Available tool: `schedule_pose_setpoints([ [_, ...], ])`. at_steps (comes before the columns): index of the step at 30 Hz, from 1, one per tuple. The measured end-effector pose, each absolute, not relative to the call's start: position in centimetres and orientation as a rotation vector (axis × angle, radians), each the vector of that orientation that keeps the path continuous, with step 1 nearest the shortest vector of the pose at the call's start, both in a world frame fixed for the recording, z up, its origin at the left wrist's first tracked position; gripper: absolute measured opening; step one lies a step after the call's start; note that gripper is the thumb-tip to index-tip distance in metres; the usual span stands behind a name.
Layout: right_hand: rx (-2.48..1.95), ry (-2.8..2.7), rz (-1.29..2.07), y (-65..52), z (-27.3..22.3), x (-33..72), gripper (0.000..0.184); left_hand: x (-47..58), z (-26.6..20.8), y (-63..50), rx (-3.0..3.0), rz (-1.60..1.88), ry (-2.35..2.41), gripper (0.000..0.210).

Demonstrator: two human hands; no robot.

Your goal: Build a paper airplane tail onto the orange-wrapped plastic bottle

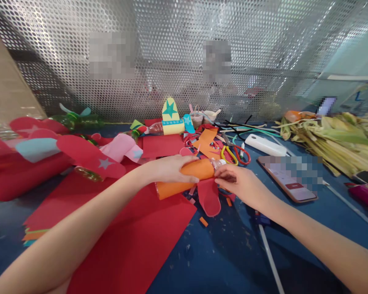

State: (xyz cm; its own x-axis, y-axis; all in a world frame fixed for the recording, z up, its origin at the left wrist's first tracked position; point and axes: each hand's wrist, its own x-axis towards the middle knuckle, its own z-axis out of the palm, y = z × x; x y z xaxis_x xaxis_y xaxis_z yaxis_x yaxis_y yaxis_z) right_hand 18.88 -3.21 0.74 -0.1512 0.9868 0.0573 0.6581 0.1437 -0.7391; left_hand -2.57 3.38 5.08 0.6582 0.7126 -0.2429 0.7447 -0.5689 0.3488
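A plastic bottle wrapped in orange foam sheet (175,188) lies tilted in front of me, its clear neck and white cap (222,162) pointing right. My left hand (175,170) is wrapped over the bottle from above, thumb along the near side. At the neck end my right hand (237,179) has its fingers curled together, pinching the upper edge of a rounded red foam piece (209,201). That piece hangs down from the bottle's near side; whether it is fixed there is hidden. Under my left arm lies a large red sheet (135,241).
Yellow-handled and red-handled scissors (233,155) lie beyond my right hand. A decorated bottle rocket (171,125) stands at the back. To the right are a phone (290,179), a white glue gun (265,145) and corn husks (322,139). Red foam shapes (86,151) crowd the left.
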Motion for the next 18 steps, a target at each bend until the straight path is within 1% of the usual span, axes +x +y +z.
schedule_pose_setpoints([
  [6,-1.539,-1.835,0.800,-2.78,0.69,18.78,0.004,-2.33,4.91,3.26,2.469,-0.132,1.231,0.089],
  [13,-1.512,-1.793,0.851,-2.69,0.46,18.87,0.004,-2.31,4.76,3.14,2.511,-0.128,1.213,0.079],
  [18,-1.506,-1.772,0.878,-2.64,0.50,18.71,0.008,-2.15,4.61,2.89,2.528,-0.100,1.244,0.075],
])
